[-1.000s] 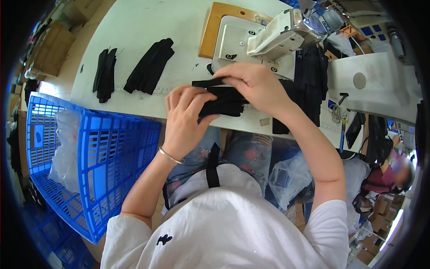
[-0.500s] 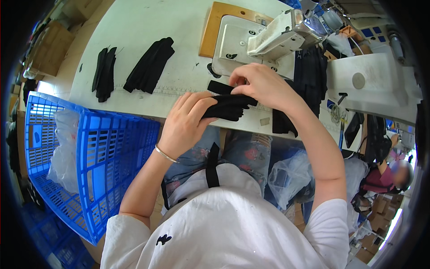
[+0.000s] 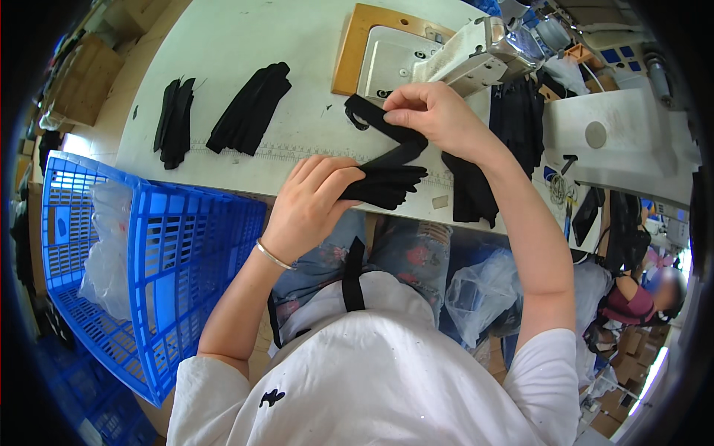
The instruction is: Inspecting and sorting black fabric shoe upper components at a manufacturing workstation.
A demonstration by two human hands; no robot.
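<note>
My left hand (image 3: 316, 197) is closed round one end of a bundle of black fabric strips (image 3: 385, 186) at the table's front edge. The bundle's loose ends fan out to the right. In a pinch between thumb and fingers, my right hand (image 3: 439, 119) holds one black fabric strip (image 3: 378, 117) above the table. This strip bends sharply below the right fingers, and its lower part runs back toward my left hand. The sewing machine (image 3: 472, 59) stands just beyond my right hand.
Two bundles of black strips, a small one (image 3: 175, 123) and a larger one (image 3: 249, 108), lie on the white table (image 3: 305, 37). More black fabric (image 3: 513, 126) hangs over the front edge at right. A blue crate (image 3: 137, 260) stands at left. Far right, another person (image 3: 632, 301) sits.
My right hand has moved up and slightly right, lifting one strip away from the bundle so that it now folds in an angle. My left hand has hardly moved.
</note>
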